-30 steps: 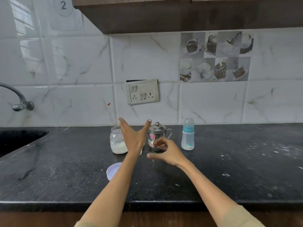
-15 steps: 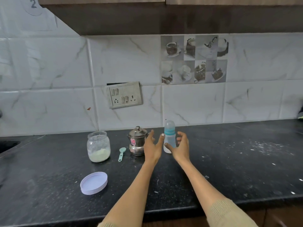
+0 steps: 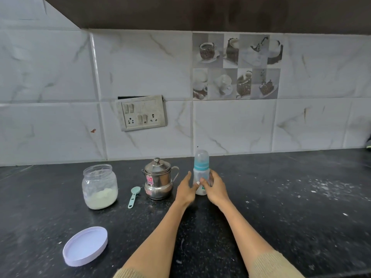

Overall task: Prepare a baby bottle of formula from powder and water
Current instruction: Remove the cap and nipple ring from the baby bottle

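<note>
A clear baby bottle [image 3: 201, 167] with a teal collar and clear cap stands upright on the black counter [image 3: 281, 207] near the wall. My right hand [image 3: 214, 190] wraps around the bottle's lower body. My left hand [image 3: 185, 190] is beside the bottle on its left, fingers apart, its fingertips touching the bottle's side. Left of them stands a small lidded steel pot [image 3: 158, 179]. A teal scoop [image 3: 133, 195] lies flat on the counter. An uncapped glass jar [image 3: 99, 186] holds white powder at its bottom.
The jar's lilac lid [image 3: 85, 245] lies upside down near the counter's front left. A switch and socket plate [image 3: 142, 112] is on the tiled wall behind. White powder specks dot the counter at the right. A dark cabinet hangs overhead.
Both hands moved from in front of the jar and pot rightward to the bottle. My right hand closed around the bottle. The view shifted to the right and nearer.
</note>
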`<action>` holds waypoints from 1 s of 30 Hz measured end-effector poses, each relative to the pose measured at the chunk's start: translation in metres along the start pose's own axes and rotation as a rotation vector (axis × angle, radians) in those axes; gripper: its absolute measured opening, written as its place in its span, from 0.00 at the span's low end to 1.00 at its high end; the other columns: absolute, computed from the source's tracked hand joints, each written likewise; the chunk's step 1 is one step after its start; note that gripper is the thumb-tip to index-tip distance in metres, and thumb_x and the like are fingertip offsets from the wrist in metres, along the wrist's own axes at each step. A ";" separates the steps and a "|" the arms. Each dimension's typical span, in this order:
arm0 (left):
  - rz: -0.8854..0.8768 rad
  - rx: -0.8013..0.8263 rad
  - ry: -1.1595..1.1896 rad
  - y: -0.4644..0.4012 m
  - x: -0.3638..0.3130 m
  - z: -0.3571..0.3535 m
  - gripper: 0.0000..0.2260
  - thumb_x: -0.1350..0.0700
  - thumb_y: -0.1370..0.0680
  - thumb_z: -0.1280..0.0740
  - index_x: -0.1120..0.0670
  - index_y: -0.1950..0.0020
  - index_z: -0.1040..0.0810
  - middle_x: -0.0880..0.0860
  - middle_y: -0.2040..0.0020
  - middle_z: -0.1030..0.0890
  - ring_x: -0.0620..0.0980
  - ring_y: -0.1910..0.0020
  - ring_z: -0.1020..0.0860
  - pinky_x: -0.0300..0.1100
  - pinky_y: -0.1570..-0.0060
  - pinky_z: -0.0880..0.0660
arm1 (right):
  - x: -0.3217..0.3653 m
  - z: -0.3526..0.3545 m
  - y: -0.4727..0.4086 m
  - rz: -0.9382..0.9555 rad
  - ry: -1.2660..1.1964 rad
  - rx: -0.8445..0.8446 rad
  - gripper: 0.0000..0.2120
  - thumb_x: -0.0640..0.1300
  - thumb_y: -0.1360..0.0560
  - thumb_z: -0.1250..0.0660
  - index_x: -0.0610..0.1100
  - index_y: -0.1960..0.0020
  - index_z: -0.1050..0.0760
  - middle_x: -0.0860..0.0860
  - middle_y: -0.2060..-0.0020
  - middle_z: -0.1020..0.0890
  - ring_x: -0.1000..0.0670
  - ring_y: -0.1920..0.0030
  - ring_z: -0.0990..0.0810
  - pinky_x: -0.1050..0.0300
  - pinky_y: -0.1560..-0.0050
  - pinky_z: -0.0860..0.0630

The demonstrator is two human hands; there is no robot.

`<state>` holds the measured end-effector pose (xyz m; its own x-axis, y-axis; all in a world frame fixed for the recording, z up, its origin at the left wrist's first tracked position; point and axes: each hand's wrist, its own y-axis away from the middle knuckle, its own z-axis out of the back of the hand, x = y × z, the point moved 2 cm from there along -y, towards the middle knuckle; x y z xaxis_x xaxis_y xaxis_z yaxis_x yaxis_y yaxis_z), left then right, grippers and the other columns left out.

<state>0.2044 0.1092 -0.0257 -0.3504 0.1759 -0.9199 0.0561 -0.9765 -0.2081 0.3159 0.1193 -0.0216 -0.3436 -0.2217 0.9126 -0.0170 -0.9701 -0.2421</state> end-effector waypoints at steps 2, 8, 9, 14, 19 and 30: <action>-0.011 0.044 0.003 -0.007 0.005 -0.003 0.23 0.55 0.21 0.38 0.56 0.27 0.38 0.55 0.29 0.31 0.54 0.30 0.32 0.53 0.30 0.36 | -0.001 -0.001 -0.001 0.009 0.002 0.001 0.22 0.44 0.22 0.36 0.44 0.29 0.35 0.47 0.34 0.26 0.48 0.35 0.27 0.55 0.37 0.31; -0.039 0.001 0.048 0.006 -0.001 0.006 0.21 0.58 0.22 0.37 0.57 0.29 0.34 0.53 0.34 0.26 0.51 0.35 0.28 0.43 0.35 0.31 | 0.006 -0.001 0.010 0.035 0.021 0.023 0.24 0.45 0.23 0.36 0.44 0.28 0.36 0.46 0.33 0.27 0.47 0.33 0.28 0.53 0.35 0.31; -0.043 -0.005 0.040 0.010 -0.002 0.009 0.21 0.57 0.22 0.36 0.57 0.29 0.34 0.54 0.34 0.26 0.51 0.35 0.28 0.44 0.35 0.31 | 0.010 -0.001 0.015 0.037 0.017 0.028 0.25 0.45 0.23 0.35 0.44 0.28 0.36 0.46 0.32 0.27 0.47 0.33 0.28 0.53 0.35 0.31; -0.045 -0.030 0.016 0.046 -0.008 0.033 0.21 0.57 0.22 0.36 0.57 0.29 0.34 0.53 0.34 0.27 0.51 0.34 0.28 0.50 0.33 0.32 | 0.030 -0.010 0.051 0.057 -0.006 0.079 0.24 0.46 0.23 0.35 0.44 0.29 0.36 0.46 0.32 0.27 0.47 0.33 0.27 0.52 0.35 0.30; -0.045 -0.059 -0.032 0.094 -0.009 0.065 0.20 0.55 0.23 0.35 0.56 0.31 0.32 0.54 0.36 0.24 0.52 0.37 0.26 0.52 0.34 0.31 | 0.054 -0.026 0.102 0.072 -0.017 0.137 0.24 0.46 0.23 0.35 0.43 0.29 0.35 0.46 0.33 0.27 0.47 0.33 0.27 0.55 0.37 0.30; 0.012 -0.058 -0.094 0.152 -0.003 0.102 0.22 0.57 0.24 0.33 0.58 0.32 0.32 0.56 0.36 0.25 0.54 0.37 0.27 0.53 0.35 0.31 | 0.073 -0.051 0.163 0.089 0.015 0.186 0.23 0.47 0.23 0.35 0.42 0.31 0.35 0.46 0.34 0.26 0.48 0.34 0.27 0.63 0.46 0.34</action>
<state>0.1186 -0.0522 -0.0210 -0.4353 0.1493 -0.8878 0.1136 -0.9692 -0.2186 0.2404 -0.0500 -0.0109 -0.3501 -0.3074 0.8848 0.1876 -0.9485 -0.2553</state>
